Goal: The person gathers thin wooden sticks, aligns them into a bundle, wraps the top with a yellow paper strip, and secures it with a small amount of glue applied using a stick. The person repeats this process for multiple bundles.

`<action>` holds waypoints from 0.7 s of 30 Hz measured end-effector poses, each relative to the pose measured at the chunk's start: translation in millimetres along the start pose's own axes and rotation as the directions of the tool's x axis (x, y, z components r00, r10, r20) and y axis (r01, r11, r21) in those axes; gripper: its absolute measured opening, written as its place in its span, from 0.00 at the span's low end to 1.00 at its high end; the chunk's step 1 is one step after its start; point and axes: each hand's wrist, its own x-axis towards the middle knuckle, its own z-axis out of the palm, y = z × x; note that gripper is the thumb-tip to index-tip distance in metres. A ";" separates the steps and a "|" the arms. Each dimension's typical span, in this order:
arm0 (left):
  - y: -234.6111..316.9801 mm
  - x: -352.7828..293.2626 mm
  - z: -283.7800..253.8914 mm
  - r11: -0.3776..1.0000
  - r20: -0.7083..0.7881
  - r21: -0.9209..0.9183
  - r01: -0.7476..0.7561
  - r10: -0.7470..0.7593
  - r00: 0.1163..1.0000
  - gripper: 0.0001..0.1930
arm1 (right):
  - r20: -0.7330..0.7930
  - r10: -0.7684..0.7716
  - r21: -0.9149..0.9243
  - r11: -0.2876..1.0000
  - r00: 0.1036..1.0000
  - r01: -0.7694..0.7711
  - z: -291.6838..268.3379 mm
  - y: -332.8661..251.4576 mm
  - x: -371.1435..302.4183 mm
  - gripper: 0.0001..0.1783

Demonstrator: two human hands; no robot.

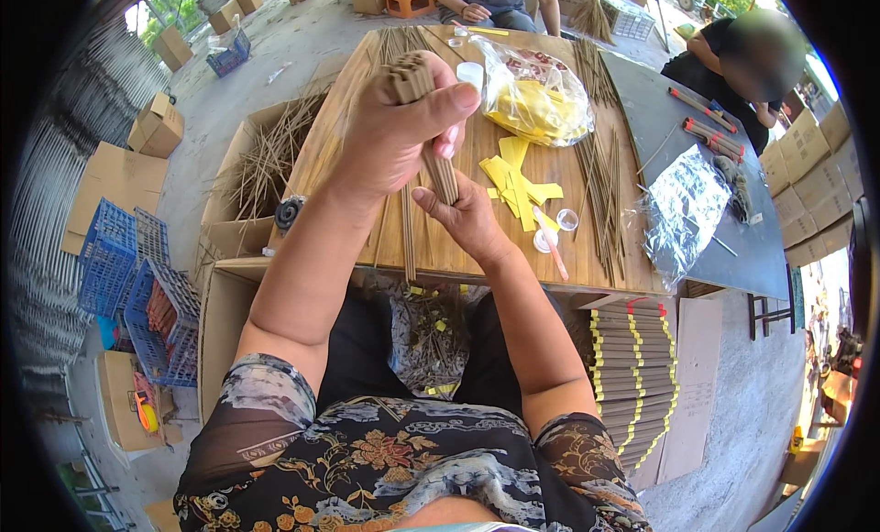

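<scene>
A tight bundle of thin brown sticks [443, 176], which look like incense sticks, is gripped in both my hands above the wooden table. My left hand [394, 129] wraps round its upper part, thumb across the front, with the stick ends showing above the fist. Lower down, my right hand [469, 219] closes round the bundle's lower end. Just right of that hand lie yellow paper strips [521, 191], a thin pink-handled tool [553, 250] and a small clear round cup [567, 220]. A white tub [469, 74] stands beyond my left hand.
Loose sticks [602, 202] lie along the wooden table [362, 101], beside a plastic bag of yellow strips [536, 110]. At left are a cardboard box of sticks [266, 161] and blue crates [165, 321]. Yellow-banded bundles [634, 376] lie at lower right. Two people sit across the tables.
</scene>
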 end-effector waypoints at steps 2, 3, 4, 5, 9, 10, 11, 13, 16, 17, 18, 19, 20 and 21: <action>-9.6 -4.0 -6.2 0.999 -0.062 0.003 0.044 -0.044 0.997 0.14 | 0.022 0.022 0.037 0.999 1.000 -0.023 4.2 -2.8 -0.7 0.19; -12.0 -2.5 -3.9 0.997 -0.081 -0.007 0.071 -0.071 0.994 0.14 | 0.017 0.017 0.030 0.999 1.000 -0.017 3.0 -2.9 -3.3 0.19; -8.6 -6.6 0.7 0.998 -0.080 0.017 0.061 -0.059 0.995 0.15 | 0.011 0.011 0.024 1.000 1.000 -0.012 1.4 -3.2 -4.6 0.19; -7.2 -4.8 2.8 0.998 -0.053 0.033 0.050 -0.048 0.997 0.15 | 0.010 0.001 0.007 1.000 1.000 -0.001 -1.8 -6.0 -3.9 0.18; -20.3 -5.5 -1.6 0.991 -0.084 0.108 0.080 -0.072 0.994 0.15 | 0.000 0.046 0.045 0.998 0.999 -0.046 0.7 -7.9 -4.1 0.15; -20.8 -6.2 -1.0 0.994 -0.086 0.065 0.085 -0.079 0.993 0.13 | -0.016 0.075 0.070 0.995 0.997 -0.073 0.0 -6.2 -2.4 0.14; -21.0 -5.7 -0.7 0.996 -0.087 0.022 0.090 -0.088 0.992 0.11 | -0.014 0.028 0.045 0.999 1.000 -0.027 -1.8 -6.5 -1.1 0.14; -24.6 -8.3 -1.1 0.996 -0.071 0.025 0.081 -0.079 0.994 0.12 | -0.005 -0.044 0.008 0.999 0.999 0.044 -0.7 -7.2 -5.2 0.12; -27.6 -5.7 -1.9 0.998 -0.117 -0.036 0.060 -0.064 0.991 0.12 | -0.016 0.002 0.055 0.999 1.000 -0.001 -0.7 4.4 -1.4 0.11; -24.9 -5.1 -0.6 0.998 -0.130 -0.011 0.059 -0.060 0.990 0.12 | -0.020 0.034 0.068 0.997 0.999 -0.033 0.0 5.7 0.0 0.11; -23.3 -4.9 0.2 0.998 -0.143 0.011 0.061 -0.059 0.988 0.12 | -0.019 0.120 0.116 0.986 0.993 -0.117 2.0 -7.0 -4.3 0.12; -21.4 -4.9 0.9 0.998 -0.156 0.033 0.063 -0.057 0.986 0.12 | -0.013 0.133 0.087 0.988 0.991 -0.131 2.2 -13.1 -6.5 0.12; -16.8 -4.5 1.1 0.998 -0.141 0.003 0.057 -0.056 0.988 0.13 | -0.007 0.145 0.058 0.988 0.989 -0.145 2.4 -18.0 -8.3 0.12; -8.7 -4.7 1.5 0.998 -0.127 -0.024 0.057 -0.059 0.990 0.13 | -0.001 0.160 0.035 0.987 0.987 -0.159 3.7 -22.5 -11.3 0.13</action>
